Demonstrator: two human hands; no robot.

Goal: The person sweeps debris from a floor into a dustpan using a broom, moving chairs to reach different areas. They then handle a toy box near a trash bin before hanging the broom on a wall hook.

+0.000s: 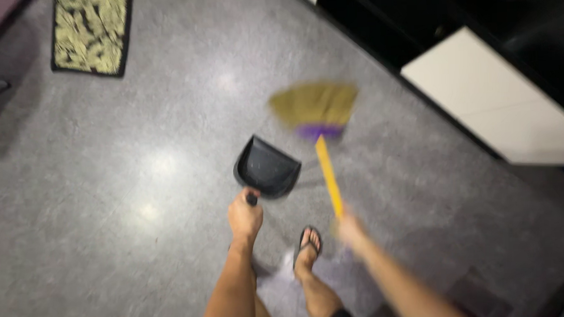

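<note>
The person stands over a grey speckled floor (140,201), one foot in a black flip-flop (307,244) showing at about 6 o'clock in the view. The left hand (245,217) is wrapped in a fist round the short handle of a black dustpan (267,168), which hangs just ahead of it at 12 o'clock from the knuckles, its open mouth turned up and away, likely so anything in it stays put. The right hand (350,228) is blurred with motion; it grips the lower end of a yellow broomstick, though how the fingers lie I cannot tell. The broom (316,110) runs up toward 11 o'clock from that hand, with a purple collar and straw-coloured bristles smeared by movement just beyond the pan, so pan and brush sit close enough to work together. A patterned mat (90,34) lies far off at 10 o'clock, and a white cabinet top (499,101) with dark units at 2 o'clock
</note>
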